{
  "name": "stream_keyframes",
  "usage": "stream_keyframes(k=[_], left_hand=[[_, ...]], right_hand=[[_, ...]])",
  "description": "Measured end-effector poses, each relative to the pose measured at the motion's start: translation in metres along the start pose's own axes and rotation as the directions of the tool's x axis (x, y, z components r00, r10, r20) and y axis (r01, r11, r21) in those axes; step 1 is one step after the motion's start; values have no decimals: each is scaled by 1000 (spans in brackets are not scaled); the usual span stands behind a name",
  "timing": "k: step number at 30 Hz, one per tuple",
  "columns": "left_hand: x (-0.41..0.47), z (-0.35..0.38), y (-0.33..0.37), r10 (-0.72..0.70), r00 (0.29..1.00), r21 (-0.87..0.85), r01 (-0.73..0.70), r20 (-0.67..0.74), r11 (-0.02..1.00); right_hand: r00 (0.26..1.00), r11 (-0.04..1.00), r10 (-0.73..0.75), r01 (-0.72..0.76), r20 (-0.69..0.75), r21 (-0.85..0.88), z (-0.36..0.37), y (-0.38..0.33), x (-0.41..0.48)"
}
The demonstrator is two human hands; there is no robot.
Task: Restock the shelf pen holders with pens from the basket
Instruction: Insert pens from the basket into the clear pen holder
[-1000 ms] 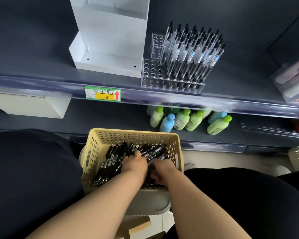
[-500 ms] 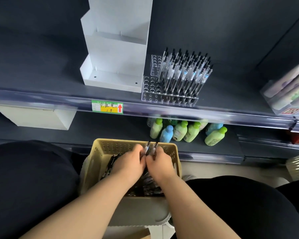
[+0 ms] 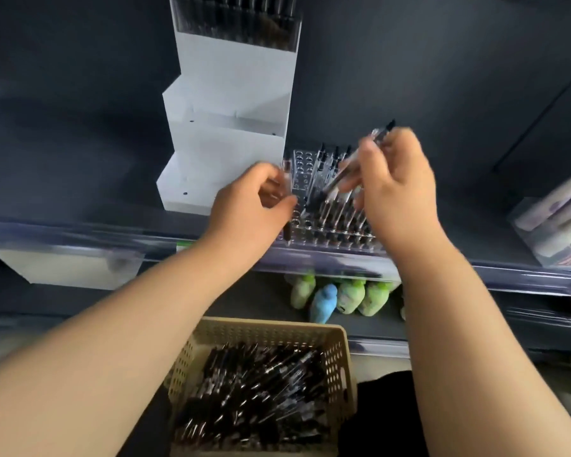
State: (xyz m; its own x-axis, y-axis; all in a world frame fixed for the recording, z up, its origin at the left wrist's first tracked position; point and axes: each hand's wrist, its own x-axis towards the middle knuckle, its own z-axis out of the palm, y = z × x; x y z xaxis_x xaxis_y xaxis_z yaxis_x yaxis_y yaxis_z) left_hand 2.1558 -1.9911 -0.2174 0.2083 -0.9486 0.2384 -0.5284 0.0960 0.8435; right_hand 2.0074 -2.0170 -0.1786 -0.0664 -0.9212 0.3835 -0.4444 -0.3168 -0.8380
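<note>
pens point(image 3: 353, 159) raised to holder point(image 3: 302, 166), bottles point(image 3: 350, 296) below

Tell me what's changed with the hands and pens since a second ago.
Both hands rose from the basket to the clear pen holder. The left hand now pinches one pen; the right hand grips several pens. The basket and white stand stayed put.

The basket point(image 3: 338, 357) at lower centre is matt beige perforated plastic. The pens point(image 3: 261, 384) in it are glossy black and clear plastic. The pen holder point(image 3: 302, 166) is shiny clear acrylic. The tiered stand point(image 3: 231, 140) is smooth matt white. The shelf point(image 3: 80, 192) is dark and matt, with a glossy edge strip point(image 3: 80, 230).
</note>
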Motion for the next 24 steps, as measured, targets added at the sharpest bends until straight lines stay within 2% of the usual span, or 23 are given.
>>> stream_keyframes(k=[6, 15, 19, 24], left_hand=[[26, 4, 1, -4, 997, -126, -6, -77, 992], [29, 10, 5, 17, 993, -148, -35, -119, 988], [31, 13, 2, -24, 993, -191, 1, -115, 982], [34, 15, 2, -17, 992, -192, -8, -124, 981]], right_hand=[[992, 996, -92, 92, -89, -2, 6, 0, 28], [992, 982, -116, 121, 42, -148, 6, 14, 38], [979, 949, -140, 174, 145, -261, 13, 18, 43], [969, 919, -167, 221, 183, -328, 20, 21, 44]])
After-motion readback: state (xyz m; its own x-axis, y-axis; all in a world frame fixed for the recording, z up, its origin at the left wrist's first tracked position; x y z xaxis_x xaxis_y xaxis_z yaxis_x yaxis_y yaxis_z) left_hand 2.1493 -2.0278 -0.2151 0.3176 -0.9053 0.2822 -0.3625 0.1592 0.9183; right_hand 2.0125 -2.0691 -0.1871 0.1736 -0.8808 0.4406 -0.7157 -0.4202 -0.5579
